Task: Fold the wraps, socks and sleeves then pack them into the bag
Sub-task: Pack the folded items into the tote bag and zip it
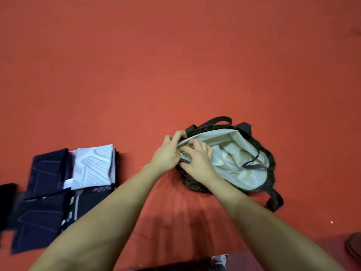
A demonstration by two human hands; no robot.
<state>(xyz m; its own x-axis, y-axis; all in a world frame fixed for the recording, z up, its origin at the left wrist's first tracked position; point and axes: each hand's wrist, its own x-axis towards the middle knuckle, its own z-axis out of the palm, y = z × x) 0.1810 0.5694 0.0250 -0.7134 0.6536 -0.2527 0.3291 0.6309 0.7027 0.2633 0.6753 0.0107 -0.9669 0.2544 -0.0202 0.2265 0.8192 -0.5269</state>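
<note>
A dark patterned bag (pixel 270 159) with a pale lining (pixel 232 153) lies open on the red floor at centre right. My left hand (pixel 168 153) grips the bag's left rim. My right hand (pixel 197 157) reaches over the same rim and pinches the lining there, with a small grey piece under its fingers. To the left sits a stack of folded pieces: a white patterned one (pixel 93 165) on top, and dark navy ones (pixel 46 169) beside and below it. A black strap (pixel 254 163) lies inside the bag.
The red floor (pixel 175 65) stretches wide behind the bag. Bag handles (pixel 220 120) stick out at the far side and one handle (pixel 275 200) at the near right. A brown object (pixel 354 247) shows at the bottom right edge.
</note>
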